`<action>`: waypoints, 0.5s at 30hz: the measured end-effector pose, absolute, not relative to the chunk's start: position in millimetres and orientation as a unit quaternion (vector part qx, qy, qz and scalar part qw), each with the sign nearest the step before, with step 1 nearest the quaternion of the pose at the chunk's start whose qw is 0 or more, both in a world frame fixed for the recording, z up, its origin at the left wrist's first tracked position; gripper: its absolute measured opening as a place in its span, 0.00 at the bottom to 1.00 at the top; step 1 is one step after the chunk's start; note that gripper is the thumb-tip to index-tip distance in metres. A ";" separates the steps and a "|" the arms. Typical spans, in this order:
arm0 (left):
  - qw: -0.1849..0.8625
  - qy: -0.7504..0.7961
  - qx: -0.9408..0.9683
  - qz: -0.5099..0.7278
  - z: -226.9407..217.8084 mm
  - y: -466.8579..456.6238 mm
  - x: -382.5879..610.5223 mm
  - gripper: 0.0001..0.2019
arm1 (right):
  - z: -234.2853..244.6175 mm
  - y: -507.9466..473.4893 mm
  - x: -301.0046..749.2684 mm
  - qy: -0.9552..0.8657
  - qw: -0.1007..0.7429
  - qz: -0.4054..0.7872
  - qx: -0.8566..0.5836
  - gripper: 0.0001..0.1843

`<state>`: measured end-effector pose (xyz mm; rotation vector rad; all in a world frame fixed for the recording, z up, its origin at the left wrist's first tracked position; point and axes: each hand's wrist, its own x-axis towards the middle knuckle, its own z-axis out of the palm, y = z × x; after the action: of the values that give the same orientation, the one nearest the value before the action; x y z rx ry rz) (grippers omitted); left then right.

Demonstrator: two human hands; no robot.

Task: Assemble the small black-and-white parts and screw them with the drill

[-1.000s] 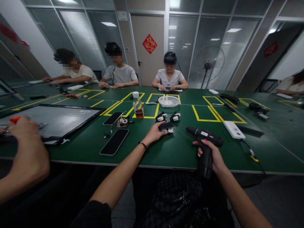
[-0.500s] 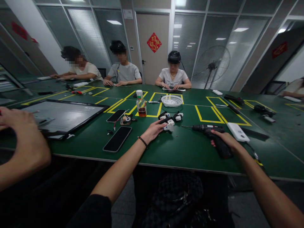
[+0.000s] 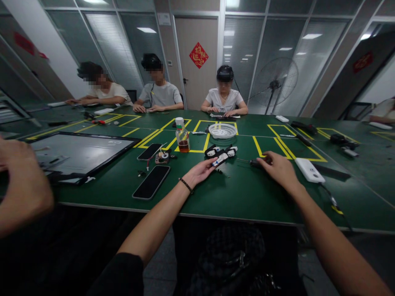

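My left hand (image 3: 202, 170) reaches over the green table and grips a small black-and-white plastic part (image 3: 219, 159) with a blue spot. Just behind it lie similar black-and-white pieces (image 3: 211, 151), some overlapped by the held one. My right hand (image 3: 279, 168) has its fingers bent round the front end of a power drill (image 3: 255, 163). The thin bit points left toward the parts, and my hand hides most of the drill's body. A small dark bit (image 3: 219, 171) lies on the table below the held part.
Left of my hand are two phones (image 3: 151, 182), a small motor-like part (image 3: 162, 157) and a bottle of brown liquid (image 3: 183, 137). A white basket (image 3: 222, 131) stands behind. A white power bank (image 3: 309, 170) with a cable is at right. A neighbour's arm (image 3: 27, 185) and flat panel (image 3: 83, 152) occupy the left.
My right hand has shifted forward and left, from the drill's handle to its front end. The part in my left hand has turned and shows more white. The neighbour's arm has moved left.
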<state>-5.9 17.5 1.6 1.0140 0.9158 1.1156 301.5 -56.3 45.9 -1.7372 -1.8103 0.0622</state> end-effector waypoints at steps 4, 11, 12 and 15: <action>0.707 0.376 0.405 0.442 2.0 22.0 1.7 0.12 | 36.7 -16.8 239.2 -0.694 0.442 0.335 -0.459 0.32; 0.748 0.304 0.426 0.409 1.7 27.0 -3.1 0.15 | 12.0 27.8 197.4 -0.660 0.467 0.464 -0.361 0.29; 0.738 0.317 0.446 0.394 3.1 26.7 -5.4 0.18 | 11.5 28.8 197.0 -0.661 0.469 0.465 -0.356 0.29; 0.680 0.364 0.529 0.353 8.5 26.5 -9.8 0.23 | 12.7 30.5 196.2 -0.665 0.473 0.461 -0.348 0.28</action>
<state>-9.8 26.5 8.5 1.1873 0.8181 0.7926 196.2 30.5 12.7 -0.8511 -1.6279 1.1279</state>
